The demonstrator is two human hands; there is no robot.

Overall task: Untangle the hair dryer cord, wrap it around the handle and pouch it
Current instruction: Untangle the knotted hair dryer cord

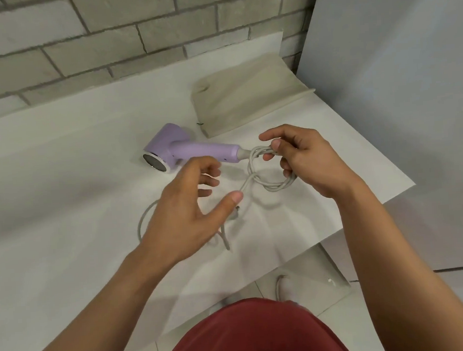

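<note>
A lilac hair dryer (180, 148) lies on its side on the white table (59, 165), nozzle end toward the left, handle pointing right. Its grey-white cord (273, 185) leaves the handle end and forms a twisted loop. My right hand (303, 159) pinches that loop near the handle, fingers curled round the strands. My left hand (191, 208) hovers just left of the loop with fingers spread, thumb tip touching a strand. More cord curves on the table under my left hand. A beige fabric pouch (247, 97) lies flat behind the dryer.
A grey brick wall (105, 33) runs behind the table. A pale panel (396, 81) stands to the right. The table's right edge (364, 215) drops to a tiled floor. My red garment fills the bottom middle.
</note>
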